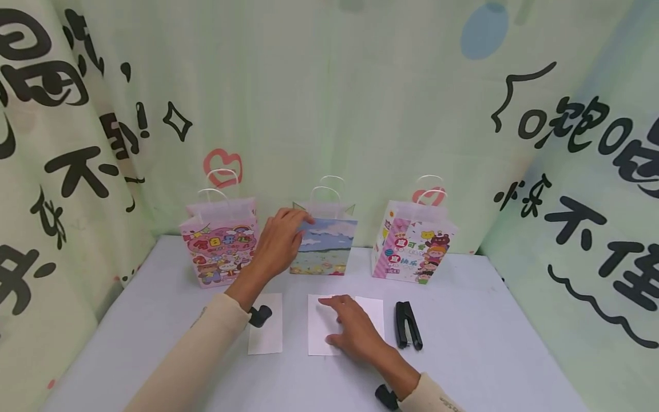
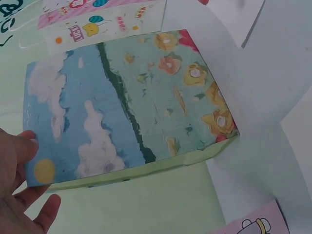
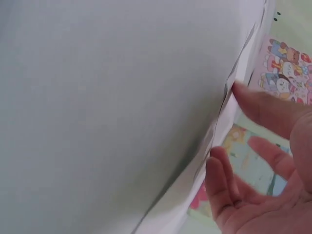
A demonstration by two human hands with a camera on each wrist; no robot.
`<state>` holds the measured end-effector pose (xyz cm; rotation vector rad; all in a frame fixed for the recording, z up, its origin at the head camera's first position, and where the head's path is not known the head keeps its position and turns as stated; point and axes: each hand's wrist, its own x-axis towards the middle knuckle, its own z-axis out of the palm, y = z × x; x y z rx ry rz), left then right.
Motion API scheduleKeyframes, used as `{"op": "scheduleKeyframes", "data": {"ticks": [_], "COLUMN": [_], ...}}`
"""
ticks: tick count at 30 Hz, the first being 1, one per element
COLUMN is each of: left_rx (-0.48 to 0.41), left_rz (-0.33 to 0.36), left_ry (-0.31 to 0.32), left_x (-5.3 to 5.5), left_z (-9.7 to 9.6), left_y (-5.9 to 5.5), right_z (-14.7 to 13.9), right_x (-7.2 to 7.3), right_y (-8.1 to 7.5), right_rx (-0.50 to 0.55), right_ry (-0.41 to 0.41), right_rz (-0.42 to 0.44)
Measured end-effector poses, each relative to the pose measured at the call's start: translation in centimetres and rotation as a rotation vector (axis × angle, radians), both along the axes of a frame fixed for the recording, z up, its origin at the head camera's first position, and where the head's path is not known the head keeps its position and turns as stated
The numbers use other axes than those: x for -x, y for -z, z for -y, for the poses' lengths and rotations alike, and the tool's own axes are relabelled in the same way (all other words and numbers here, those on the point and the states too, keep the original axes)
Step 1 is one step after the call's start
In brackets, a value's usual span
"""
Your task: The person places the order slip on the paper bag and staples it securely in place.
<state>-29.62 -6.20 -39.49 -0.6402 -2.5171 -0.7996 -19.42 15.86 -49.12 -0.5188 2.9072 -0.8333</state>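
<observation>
My left hand (image 1: 280, 243) grips the top left corner of the middle gift bag (image 1: 324, 252), which has a painted blue sky, clouds and flowers. In the left wrist view, fingertips (image 2: 29, 141) lie at the bag's upper edge, near a yellow dot. Over the middle white paper (image 1: 320, 326) is my right hand (image 1: 357, 332), thumb and index finger spread apart. The right wrist view has the thumb and fingers (image 3: 219, 187) right at a white edge. Beside this hand, to its right, a black stapler (image 1: 408, 325) lies on the table.
On the left stands a pink cartoon gift bag (image 1: 221, 254); a white and pink one (image 1: 414, 246) stands on the right. Another white sheet (image 1: 266, 332) lies under the left forearm, and one more (image 1: 373, 312) is partly behind the right hand. Printed curtains (image 1: 329, 114) surround the white table (image 1: 479, 332).
</observation>
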Motion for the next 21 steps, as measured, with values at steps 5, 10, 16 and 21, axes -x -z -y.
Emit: {"op": "scheduleKeyframes", "data": {"ticks": [5, 10, 16, 21], "left_rx": [-0.008, -0.009, 0.0, 0.009], "left_rz": [0.011, 0.002, 0.002, 0.016], "left_ry": [0.009, 0.011, 0.009, 0.006], "left_x": [-0.05, -0.02, -0.02, 0.0], "left_z": [-0.08, -0.04, -0.02, -0.13], "left_y": [0.12, 0.22, 0.3, 0.25], "right_z": [0.06, -0.02, 0.19, 0.2], "right_x": [-0.09, 0.09, 0.0, 0.21], "right_y": [-0.14, -0.3, -0.18, -0.22], "right_rx": [-0.023, -0.067, 0.054, 0.187], "right_ry": [0.026, 0.03, 0.058, 0.16], "right_rz": [-0.024, -0.007, 0.03, 0.045]}}
